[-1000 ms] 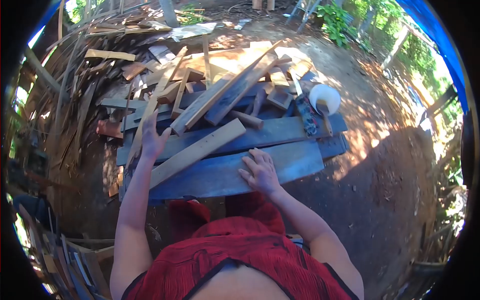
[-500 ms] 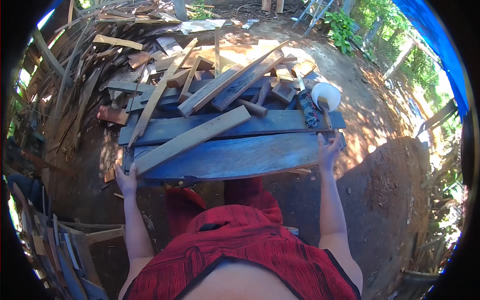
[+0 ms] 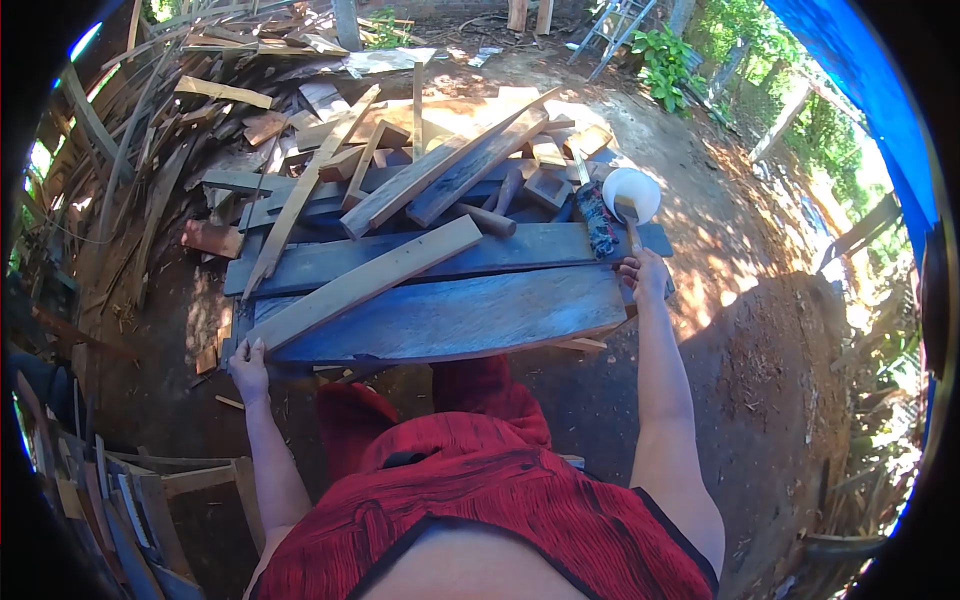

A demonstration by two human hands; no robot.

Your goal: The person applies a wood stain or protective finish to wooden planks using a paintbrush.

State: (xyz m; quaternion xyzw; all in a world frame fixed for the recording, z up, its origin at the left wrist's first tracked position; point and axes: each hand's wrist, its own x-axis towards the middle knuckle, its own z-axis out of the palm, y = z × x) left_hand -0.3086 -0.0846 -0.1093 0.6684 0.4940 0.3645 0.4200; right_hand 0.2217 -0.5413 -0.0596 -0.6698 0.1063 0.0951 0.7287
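My left hand (image 3: 249, 374) is at the near left corner of the low wooden bench, its bent fingers and thumb touching the lower end of a light plank (image 3: 370, 280); what they grip is unclear. That plank lies diagonally over a wide bluish-grey board (image 3: 470, 313). At the bench's right end, my right hand (image 3: 645, 274) has curled fingers just below the handle of a brush (image 3: 632, 233); what is inside them is hidden. The brush leans in a round white container (image 3: 632, 190). A dark, mottled, fuzzy roller-like item (image 3: 597, 222) lies left of the container.
Behind the boards, several wood offcuts (image 3: 430, 180) and a short wooden cylinder (image 3: 487, 220) are heaped. Scrap wood (image 3: 150, 150) is piled at the left. A ladder (image 3: 612, 35) stands at the back. More wood (image 3: 150, 510) leans at the lower left.
My right hand has moved up toward the brush handle and its spread fingers have curled. My left hand has shifted slightly inward against the plank's end. The whole view has shifted a little.
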